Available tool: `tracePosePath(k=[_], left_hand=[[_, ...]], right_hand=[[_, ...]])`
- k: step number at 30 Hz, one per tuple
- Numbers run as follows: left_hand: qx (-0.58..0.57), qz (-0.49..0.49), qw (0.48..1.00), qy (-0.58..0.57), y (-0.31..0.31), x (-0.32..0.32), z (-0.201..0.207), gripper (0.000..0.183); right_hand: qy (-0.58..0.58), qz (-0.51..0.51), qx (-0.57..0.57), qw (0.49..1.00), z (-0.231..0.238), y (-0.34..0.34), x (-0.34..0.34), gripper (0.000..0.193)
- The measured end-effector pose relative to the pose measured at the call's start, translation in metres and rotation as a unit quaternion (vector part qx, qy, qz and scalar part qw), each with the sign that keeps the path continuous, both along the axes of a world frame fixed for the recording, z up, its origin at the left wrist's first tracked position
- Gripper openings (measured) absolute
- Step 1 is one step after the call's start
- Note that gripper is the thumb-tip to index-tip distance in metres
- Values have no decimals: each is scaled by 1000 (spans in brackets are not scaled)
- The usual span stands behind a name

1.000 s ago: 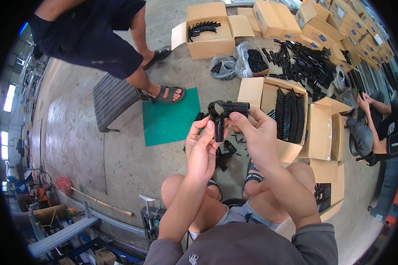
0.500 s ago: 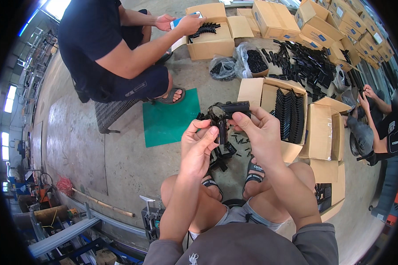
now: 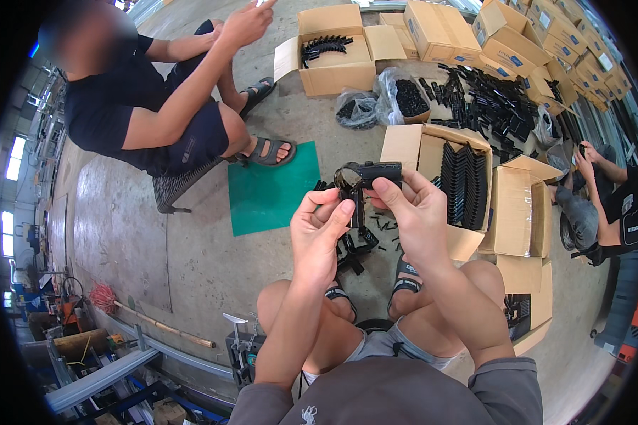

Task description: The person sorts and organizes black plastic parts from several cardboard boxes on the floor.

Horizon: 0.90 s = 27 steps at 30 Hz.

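A glossy black pipe fitting point(image 3: 381, 172), with a curved loop at one side and tube-like arms, is held up between my two hands. My left hand point(image 3: 317, 230) pinches its lower arm between thumb and fingers. On the right, my right hand point(image 3: 420, 212) grips the sideways tube, thumb on the near side. My fingers hide part of the fitting. Below my hands, several similar black fittings point(image 3: 362, 243) and small loose pieces lie on the floor between my feet. To the right of my right hand, an open carton point(image 3: 404, 144) holds neat rows of angled black parts point(image 3: 462, 185).
A green mat point(image 3: 273, 202) lies ahead to the left, beside a seated person point(image 3: 170, 131). Beyond are another open carton point(image 3: 337, 79), plastic bags point(image 3: 388, 103) and a black parts pile point(image 3: 493, 113). Another person point(image 3: 613, 205) sits right. Metal rails point(image 3: 106, 379) lie lower left.
The person at left has leaned back to the left and lifted their hands and the phone away from the far carton. My hands stay nearly in place, with the fitting turned slightly.
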State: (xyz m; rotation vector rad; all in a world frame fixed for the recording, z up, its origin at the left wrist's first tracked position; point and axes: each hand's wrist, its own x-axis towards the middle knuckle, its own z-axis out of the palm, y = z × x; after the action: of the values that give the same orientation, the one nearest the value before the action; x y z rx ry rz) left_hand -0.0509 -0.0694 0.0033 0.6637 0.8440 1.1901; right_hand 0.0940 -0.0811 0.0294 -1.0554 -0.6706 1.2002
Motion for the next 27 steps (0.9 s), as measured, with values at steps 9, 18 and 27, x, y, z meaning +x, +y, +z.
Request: tracePosePath(k=[9, 18, 27], left_hand=[[37, 38, 996, 67, -10, 7, 2, 33], [-117, 45, 987, -101, -6, 5, -8, 30], [-130, 91, 960, -231, 5, -32, 1, 24]], right_hand=[[-4, -10, -7, 1000, -1, 0, -4, 25], [-63, 4, -16, 998, -4, 7, -9, 27], [-215, -40, -24, 975, -33, 72, 10, 40]])
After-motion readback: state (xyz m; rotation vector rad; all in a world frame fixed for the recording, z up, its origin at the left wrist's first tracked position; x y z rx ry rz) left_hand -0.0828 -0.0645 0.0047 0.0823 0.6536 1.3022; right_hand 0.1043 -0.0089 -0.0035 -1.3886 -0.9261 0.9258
